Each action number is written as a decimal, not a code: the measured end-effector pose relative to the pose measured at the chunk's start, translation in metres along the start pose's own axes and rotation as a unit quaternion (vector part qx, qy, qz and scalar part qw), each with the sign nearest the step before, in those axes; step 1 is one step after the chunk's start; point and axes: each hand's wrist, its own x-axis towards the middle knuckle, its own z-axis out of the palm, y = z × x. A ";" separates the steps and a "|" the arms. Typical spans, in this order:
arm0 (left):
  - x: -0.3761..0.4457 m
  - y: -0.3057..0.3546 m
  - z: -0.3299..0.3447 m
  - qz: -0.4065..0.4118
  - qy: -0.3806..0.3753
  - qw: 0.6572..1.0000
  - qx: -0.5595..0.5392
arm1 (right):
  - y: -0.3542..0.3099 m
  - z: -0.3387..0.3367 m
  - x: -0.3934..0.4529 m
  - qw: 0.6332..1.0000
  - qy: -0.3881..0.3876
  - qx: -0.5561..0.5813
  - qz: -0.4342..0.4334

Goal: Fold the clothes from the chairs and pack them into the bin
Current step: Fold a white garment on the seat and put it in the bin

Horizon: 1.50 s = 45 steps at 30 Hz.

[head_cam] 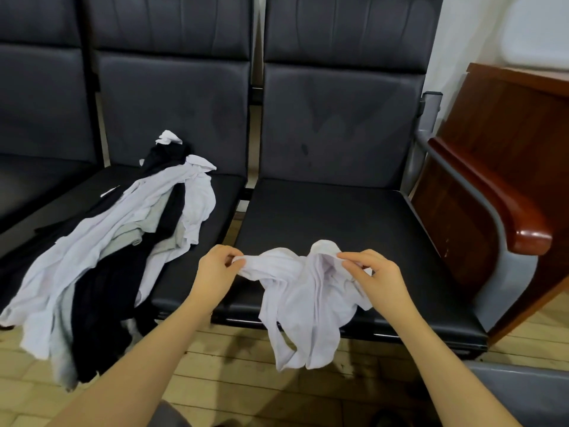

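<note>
No readable labels anywhere. Left hand (215, 268) and right hand (374, 272) each pinch a white shirt (303, 303) hanging over the right seat (354, 217) front edge; pile (117, 251) spills off the middle seat's front-left corner.

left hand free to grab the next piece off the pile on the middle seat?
Probably not yet. The left hand pinches the white garment, as does the right hand. The clothes pile lies close by to its left, with nothing between.

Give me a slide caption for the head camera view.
Both hands, left and right, hold up a white garment over a black seat.
</note>
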 end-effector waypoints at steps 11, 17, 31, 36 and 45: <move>-0.028 -0.035 -0.005 0.094 -0.057 0.989 0.094 | -0.007 0.012 -0.017 0.997 0.021 0.035 0.067; -0.036 -0.033 0.000 0.108 -0.069 0.988 0.092 | -0.003 0.016 -0.020 0.996 0.055 -0.010 0.071; -0.007 0.024 -0.033 0.220 -0.026 0.956 0.195 | -0.022 -0.015 -0.014 0.990 0.060 -0.115 0.061; 0.006 0.100 -0.068 0.242 0.004 0.963 0.116 | -0.073 -0.064 -0.007 0.984 0.129 -0.119 -0.025; 0.011 0.215 -0.124 0.336 0.077 0.933 0.104 | -0.155 -0.148 0.007 0.960 0.205 -0.167 -0.087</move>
